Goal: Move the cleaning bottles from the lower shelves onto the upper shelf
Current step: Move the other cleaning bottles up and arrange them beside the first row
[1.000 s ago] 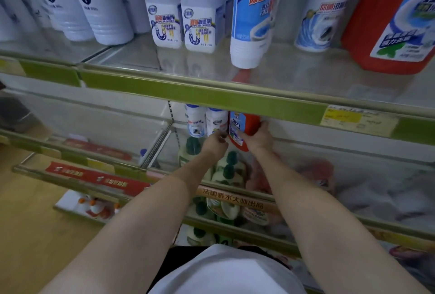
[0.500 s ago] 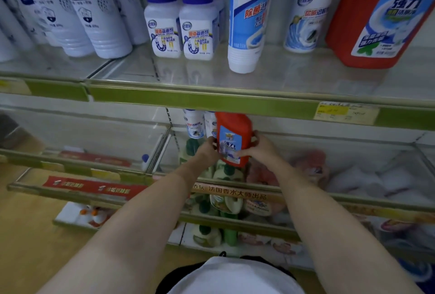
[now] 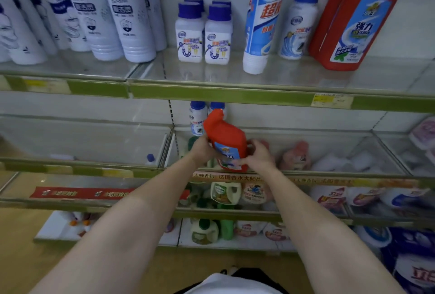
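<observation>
Evidently midway: both hands grip a red bottle [image 3: 227, 143] between them, left hand [image 3: 200, 150] curled on its side, right hand [image 3: 255, 156] pinching its base. It tilts below the upper shelf [image 3: 221, 94]; two white bottles [image 3: 197, 117] wait just behind.

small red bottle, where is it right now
In the head view the small red bottle sits centre frame, tilted left, held between the left hand and right hand, below the green edge of the upper shelf.
</observation>
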### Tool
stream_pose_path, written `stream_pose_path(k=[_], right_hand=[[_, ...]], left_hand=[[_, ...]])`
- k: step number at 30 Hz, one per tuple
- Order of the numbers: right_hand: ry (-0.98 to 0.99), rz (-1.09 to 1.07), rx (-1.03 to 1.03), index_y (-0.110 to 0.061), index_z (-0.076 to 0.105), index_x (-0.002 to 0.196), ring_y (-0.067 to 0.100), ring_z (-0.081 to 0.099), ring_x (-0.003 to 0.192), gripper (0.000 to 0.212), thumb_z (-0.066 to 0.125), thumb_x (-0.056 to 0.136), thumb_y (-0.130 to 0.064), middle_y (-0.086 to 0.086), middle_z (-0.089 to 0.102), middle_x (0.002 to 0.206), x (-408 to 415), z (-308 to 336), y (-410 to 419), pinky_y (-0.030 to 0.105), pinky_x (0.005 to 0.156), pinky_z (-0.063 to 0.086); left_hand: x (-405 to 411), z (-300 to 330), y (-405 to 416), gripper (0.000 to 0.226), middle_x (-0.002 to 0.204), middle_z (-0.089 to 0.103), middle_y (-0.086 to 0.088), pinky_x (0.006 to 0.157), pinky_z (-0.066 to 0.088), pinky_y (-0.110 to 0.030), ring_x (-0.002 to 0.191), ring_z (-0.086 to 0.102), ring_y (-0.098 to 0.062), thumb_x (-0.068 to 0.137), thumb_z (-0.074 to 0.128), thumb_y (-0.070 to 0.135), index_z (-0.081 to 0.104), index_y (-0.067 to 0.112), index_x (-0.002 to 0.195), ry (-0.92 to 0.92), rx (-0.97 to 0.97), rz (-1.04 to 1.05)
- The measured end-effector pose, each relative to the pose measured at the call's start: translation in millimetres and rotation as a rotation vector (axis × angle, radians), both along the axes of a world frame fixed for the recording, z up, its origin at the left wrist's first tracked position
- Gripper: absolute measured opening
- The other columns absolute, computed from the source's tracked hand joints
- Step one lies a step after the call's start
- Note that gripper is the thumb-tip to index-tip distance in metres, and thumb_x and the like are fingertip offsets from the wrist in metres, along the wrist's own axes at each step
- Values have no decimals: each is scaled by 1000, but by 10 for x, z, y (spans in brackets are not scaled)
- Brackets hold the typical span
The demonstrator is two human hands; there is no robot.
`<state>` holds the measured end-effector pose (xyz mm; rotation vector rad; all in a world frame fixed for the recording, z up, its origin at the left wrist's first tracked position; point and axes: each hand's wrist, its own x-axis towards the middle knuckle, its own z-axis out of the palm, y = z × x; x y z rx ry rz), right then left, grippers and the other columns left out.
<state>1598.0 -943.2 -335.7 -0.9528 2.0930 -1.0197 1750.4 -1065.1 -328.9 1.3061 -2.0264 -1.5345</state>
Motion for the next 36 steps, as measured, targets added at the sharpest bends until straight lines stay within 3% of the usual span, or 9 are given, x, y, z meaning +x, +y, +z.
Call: stream_pose_path(k=[4,11,14,19,22,26,30,33,36], right_hand=[[-79,-13,42,-15,53,133,21,63,110,88,98,58,-19,-2,62,125,116,118,235,35,88,55],[-251,-92,72,-18,48,138,23,66,107,90,95,62,-6,2,63,124,498,-66,881,42,85,60],[-297,-92,136,-14,44,145,27,67,108,99,95,61,-5,7,63,127,635,-189,1156,48,86,60],[-346,-105,176,-11,43,145,28,68,108,106,98,55,-12,5,66,121,775,-337,1432,49,90,58],[-390,-75,212,-17,49,137,27,68,108,94,96,56,-15,4,69,119,805,-383,1495,55,95,56],[-477,-33,220,-19,53,134,22,67,111,81,93,64,-24,0,71,119,791,-318,1542,49,103,51],[-565,21,226,-20,56,135,25,68,115,99,85,57,-73,5,73,121,794,-254,1587,50,110,46],[-598,26,210,-23,62,128,26,65,118,87,71,65,-82,5,71,123,853,-209,1586,49,110,45],[-567,33,244,-30,61,120,28,62,118,78,59,68,-88,2,69,122,910,-184,1602,53,109,43]], left_hand=[[188,282,128,86,125,64,-4,97,50,-38,119,58,-24,64,84,-12,48,14,138,166,134,-129],[410,477,417,63,121,70,-4,90,57,-40,110,68,-26,76,85,15,55,25,131,389,395,-265],[341,455,569,44,110,73,-8,87,60,-38,98,72,-26,76,87,27,65,19,114,285,258,-269],[261,356,895,28,66,61,0,57,53,-24,54,61,-5,83,82,23,57,15,74,187,-84,-244],[187,275,1030,34,60,56,3,63,53,-33,57,57,-12,84,78,19,52,19,63,194,-162,-187],[122,321,1061,37,57,56,2,63,55,-41,59,58,-19,72,82,26,50,21,55,160,-163,-78],[103,399,1025,31,74,68,-6,73,60,-43,70,66,-24,67,82,37,63,12,70,66,-153,0],[96,391,1013,43,94,71,-12,84,60,-46,86,70,-29,69,83,37,67,6,95,-9,-64,58],[136,311,1021,51,108,65,-13,91,57,-45,97,66,-33,73,85,32,53,9,107,-18,66,156]])
